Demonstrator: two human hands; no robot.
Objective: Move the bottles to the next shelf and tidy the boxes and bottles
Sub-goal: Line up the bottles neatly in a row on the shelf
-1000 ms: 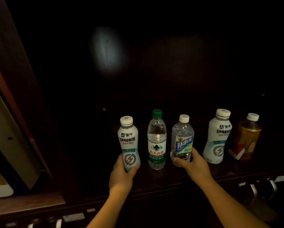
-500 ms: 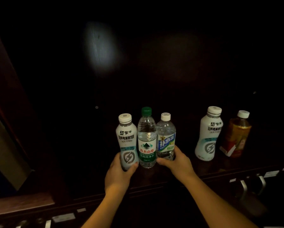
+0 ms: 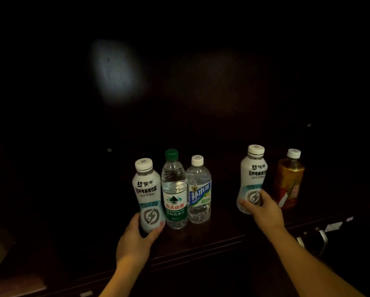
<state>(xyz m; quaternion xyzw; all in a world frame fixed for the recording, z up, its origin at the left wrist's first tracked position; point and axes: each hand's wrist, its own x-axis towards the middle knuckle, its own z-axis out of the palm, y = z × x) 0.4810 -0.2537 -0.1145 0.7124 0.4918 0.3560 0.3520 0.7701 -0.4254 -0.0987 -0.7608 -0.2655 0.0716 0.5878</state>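
Several bottles stand upright on a dark wooden shelf. My left hand grips the base of a white electrolyte-drink bottle at the left. Touching it stands a green-capped water bottle, and a clear white-capped bottle with a blue label stands right beside that. To the right, my right hand wraps the lower part of a second white electrolyte-drink bottle. An amber tea bottle stands just beyond it, untouched.
The shelf's back wall is dark, with a pale light patch on it. Metal handles and small white labels sit on the front edge below right. A lighter wooden ledge shows at the bottom left.
My right hand pushed the blue-label bottle left against the green-capped one, let go of it, then moved right and closed on the second white bottle. My left hand stays on its bottle.
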